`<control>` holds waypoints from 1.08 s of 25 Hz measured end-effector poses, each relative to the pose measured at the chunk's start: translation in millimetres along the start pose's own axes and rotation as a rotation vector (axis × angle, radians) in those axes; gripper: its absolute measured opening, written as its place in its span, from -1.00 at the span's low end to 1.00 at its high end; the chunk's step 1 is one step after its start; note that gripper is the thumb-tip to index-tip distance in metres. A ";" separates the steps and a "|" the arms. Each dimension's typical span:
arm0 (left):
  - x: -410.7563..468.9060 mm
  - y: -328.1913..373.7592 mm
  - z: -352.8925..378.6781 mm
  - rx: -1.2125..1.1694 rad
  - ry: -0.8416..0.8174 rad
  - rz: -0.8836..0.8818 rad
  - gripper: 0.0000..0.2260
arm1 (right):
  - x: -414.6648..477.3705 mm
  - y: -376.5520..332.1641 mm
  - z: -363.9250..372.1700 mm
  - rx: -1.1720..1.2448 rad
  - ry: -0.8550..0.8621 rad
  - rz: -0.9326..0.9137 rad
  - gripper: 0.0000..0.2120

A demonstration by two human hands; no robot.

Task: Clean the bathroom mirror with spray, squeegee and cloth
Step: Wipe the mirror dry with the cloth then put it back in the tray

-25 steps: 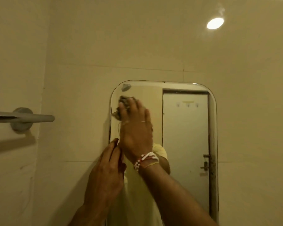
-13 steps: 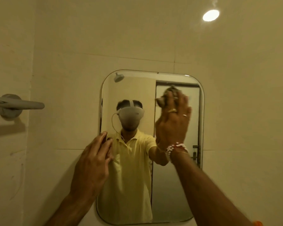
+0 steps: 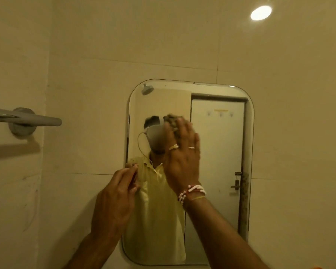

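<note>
**Cloth pass, upper-middle of the glass**

Right hand (image 3: 182, 152) is flat against the mirror (image 3: 217, 144), fingers spread and pressing a bunched grey-brown cloth (image 3: 172, 120) onto the glass. Only the top of the wad shows past my fingertips, the rest is under the palm. So: not a pinch, an open-palm press holding the cloth down. It sits upper-middle, just left of the reflected door.

Left hand (image 3: 116, 195) is at the mirror's left edge, about mid-height. Fingers loosely curled, tips touching or nearly touching the rim, holding nothing. I read it as bracing the panel. Can't tell whether it actually bears load.

Spray and squeegee: not in view. I judge this as the cloth wipe stage; how far along, can't say. The glass looks fairly clear in the dim light, and I can't see any streaks.

How to do this step well, my take:
- Keep the palm flat so pressure spreads over the whole wad, not just the fingertips.
- Overlapping strokes, top down, so anything loose moves toward unwiped glass.
- Run right out to the rounded corners and the bevelled rim; residue is likely to collect there.
- Refold the cloth to a dry face once it's damp, or it will smear.
- Keep left fingertips on the rim, off the glass: prints.
- Rings are near the surface; don't let them drag.
</note>
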State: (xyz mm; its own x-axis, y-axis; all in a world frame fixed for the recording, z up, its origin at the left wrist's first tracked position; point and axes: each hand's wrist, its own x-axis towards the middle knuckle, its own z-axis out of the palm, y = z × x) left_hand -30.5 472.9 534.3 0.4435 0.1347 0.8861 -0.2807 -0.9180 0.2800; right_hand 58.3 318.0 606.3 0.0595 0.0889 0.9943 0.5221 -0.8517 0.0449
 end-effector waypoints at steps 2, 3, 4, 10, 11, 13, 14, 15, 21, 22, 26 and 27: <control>-0.2 -3.0 -1.6 -0.047 0.018 -0.012 -0.47 | -12.8 -24.9 12.8 -0.028 -0.102 -0.159 -0.31; 0.3 -4.1 -2.2 -0.082 0.024 -0.025 -0.49 | -19.0 -33.0 17.4 -0.028 -0.139 -0.217 -0.34; 0.7 -4.7 -2.5 -0.123 0.028 -0.047 -0.50 | -25.1 -37.6 20.8 -0.028 -0.171 -0.271 -0.36; -3.4 -5.7 -2.7 -0.148 0.059 -0.021 -0.64 | -29.3 -29.2 13.5 -0.093 -0.234 -0.407 -0.37; -4.0 -6.3 -3.3 -0.120 0.062 0.009 -0.68 | -28.0 -19.5 7.0 -0.103 -0.203 -0.350 -0.34; -3.7 -7.6 -4.8 -0.032 0.070 0.045 -0.71 | -26.3 9.3 -9.2 -0.104 -0.109 -0.152 -0.26; -3.9 -8.2 -4.9 0.009 0.073 0.052 -0.70 | -26.3 26.1 -18.8 -0.095 -0.051 -0.037 -0.25; -4.7 -8.6 -4.6 0.035 0.071 0.056 -0.69 | -26.8 42.3 -28.7 -0.084 0.010 0.073 -0.27; -10.6 -7.5 -3.4 0.083 0.045 0.047 -0.60 | -27.2 96.4 -59.8 0.001 0.304 0.645 -0.51; -9.9 -7.7 -3.3 0.075 0.040 0.038 -0.59 | -26.8 95.0 -59.0 0.011 0.331 0.679 -0.51; -8.0 -9.7 -3.2 0.017 0.019 0.021 -0.58 | -36.1 56.4 -36.4 0.007 0.245 0.483 -0.48; -8.3 -10.3 -3.4 -0.001 0.017 0.022 -0.58 | -39.9 41.3 -27.3 0.006 0.180 0.396 -0.43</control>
State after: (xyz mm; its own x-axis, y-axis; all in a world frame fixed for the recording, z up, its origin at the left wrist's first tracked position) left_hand -34.2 482.5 525.3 0.4223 0.1212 0.8983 -0.2912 -0.9204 0.2611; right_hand 54.2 265.2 571.2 0.1073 -0.3362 0.9357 0.4933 -0.7991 -0.3437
